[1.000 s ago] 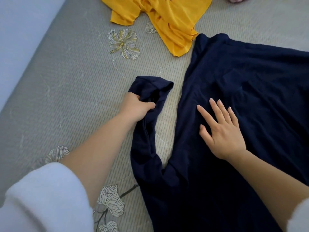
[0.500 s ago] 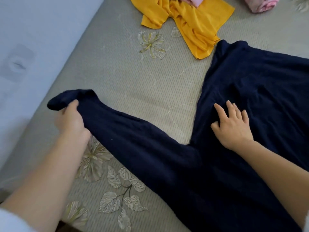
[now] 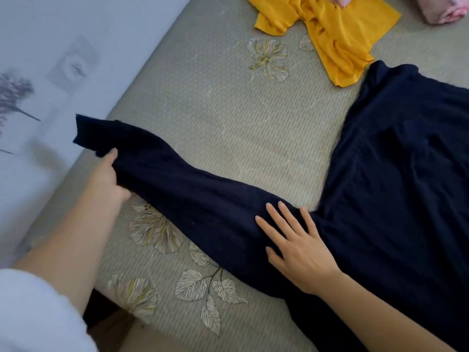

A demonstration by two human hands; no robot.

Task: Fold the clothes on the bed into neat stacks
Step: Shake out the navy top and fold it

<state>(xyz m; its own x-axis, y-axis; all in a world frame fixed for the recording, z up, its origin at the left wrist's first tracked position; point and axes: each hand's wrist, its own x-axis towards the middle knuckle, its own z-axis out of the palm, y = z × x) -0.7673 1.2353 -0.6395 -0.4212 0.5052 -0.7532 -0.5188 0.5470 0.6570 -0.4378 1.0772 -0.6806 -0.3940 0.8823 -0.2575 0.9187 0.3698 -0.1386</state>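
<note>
Head view: bed (image 3: 228, 128) fills most of the frame; its cover is a grey-green ribbed weave with pale outlined flowers and leaves. Bed's near edge and far end are cut off.
Navy garment (image 3: 396, 179) is spread on the right half of the bed, soft matte knit, few creases. Its body runs off the right and bottom edges, so its full shape is not readable. One long sleeve (image 3: 177, 184) stretches out leftward across the cover to the bed's left edge.
Yellow garment (image 3: 337, 36), thin and crumpled, lies at the far end, cut by the top edge, its lower corner just beside the navy one.
Pink item (image 3: 441, 8) at top right, rolled or bunched; mostly out of frame, type unclear.
Wall (image 3: 38, 72) on the left, pale, with faint grey tree prints, blurred.
Left hand (image 3: 107, 179): fingers curled under the sleeve near its cuff end, thumb on top, gripping the cloth; fingertips hidden by fabric.
Right hand (image 3: 297, 247): flat, fingers spread, palm pressed on the sleeve near the shoulder, gripping nothing.
White fuzzy cuff (image 3: 33, 316) at lower left, partly cropped.
</note>
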